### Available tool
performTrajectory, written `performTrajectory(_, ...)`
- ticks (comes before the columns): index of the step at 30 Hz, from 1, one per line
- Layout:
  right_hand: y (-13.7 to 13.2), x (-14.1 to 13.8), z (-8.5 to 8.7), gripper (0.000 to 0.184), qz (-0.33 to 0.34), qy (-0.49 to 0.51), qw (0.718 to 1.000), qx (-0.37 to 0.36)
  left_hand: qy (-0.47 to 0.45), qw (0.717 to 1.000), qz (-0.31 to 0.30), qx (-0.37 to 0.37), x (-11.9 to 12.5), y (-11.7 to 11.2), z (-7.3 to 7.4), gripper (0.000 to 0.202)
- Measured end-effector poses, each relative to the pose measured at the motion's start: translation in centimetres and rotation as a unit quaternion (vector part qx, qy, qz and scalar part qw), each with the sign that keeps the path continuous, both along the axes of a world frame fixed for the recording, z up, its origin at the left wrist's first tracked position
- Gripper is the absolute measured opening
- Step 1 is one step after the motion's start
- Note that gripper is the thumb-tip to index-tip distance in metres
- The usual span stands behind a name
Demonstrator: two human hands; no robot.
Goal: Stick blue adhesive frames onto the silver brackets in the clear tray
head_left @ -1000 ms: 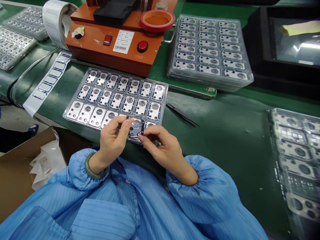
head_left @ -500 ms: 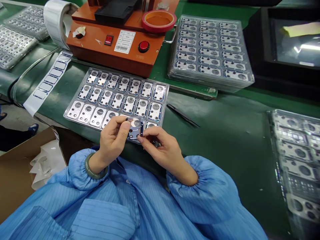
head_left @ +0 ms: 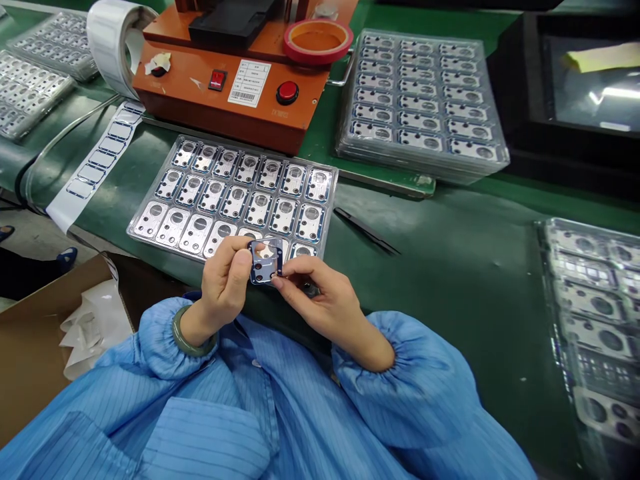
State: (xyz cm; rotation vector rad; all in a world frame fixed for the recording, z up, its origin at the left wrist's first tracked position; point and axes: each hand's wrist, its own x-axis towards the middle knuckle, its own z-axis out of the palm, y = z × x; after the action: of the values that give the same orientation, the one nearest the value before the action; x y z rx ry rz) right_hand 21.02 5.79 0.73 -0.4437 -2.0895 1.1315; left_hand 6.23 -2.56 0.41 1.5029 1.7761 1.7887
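A small rectangular panel (head_left: 265, 261) with a dark blue border and round holes is held up between my hands. My left hand (head_left: 226, 277) pinches its left edge between thumb and fingers. On its lower right edge, the thumb and fingertips of my right hand (head_left: 320, 290) are closed. Just behind the panel lies a clear plastic tray (head_left: 235, 193) with rows of silver plates, many of them bordered in blue. My hands and the panel cover part of its front row. Black tweezers (head_left: 367, 230) rest on the green mat, right of the tray.
An orange machine (head_left: 225, 93) with red buttons and a roll of red tape (head_left: 319, 43) stands behind the tray. Stacked trays (head_left: 423, 100) sit back right, more trays (head_left: 595, 320) at far right. A label strip (head_left: 103, 157) hangs over a cardboard box (head_left: 45, 353) at left.
The panel has shifted slightly left and turned, so more of its face and blue border shows. My left hand's fingers have moved a little left with it.
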Motion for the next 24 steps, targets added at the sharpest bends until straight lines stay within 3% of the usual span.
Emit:
performTrajectory(10,0.2,0.22,0.63,0.004,0.004,-0.006,0.999,0.053,0.046,0.998,0.043,-0.029,0.36,0.67,0.14,0.014)
performTrajectory(15,0.3,0.25,0.61,0.011,-0.023,-0.001,0.989,0.147,0.04,0.997,0.046,-0.045,0.41,0.78,0.26,0.015)
performTrajectory(20,0.61,0.38,0.09,0.012,-0.048,0.001,0.959,0.278,0.062,0.996,0.049,-0.05,0.41,0.92,0.74,0.016)
performTrajectory(24,0.78,0.64,-0.2,0.014,-0.068,-0.022,0.944,0.322,0.058,0.996,0.046,-0.058,0.39,0.93,0.85,0.017)
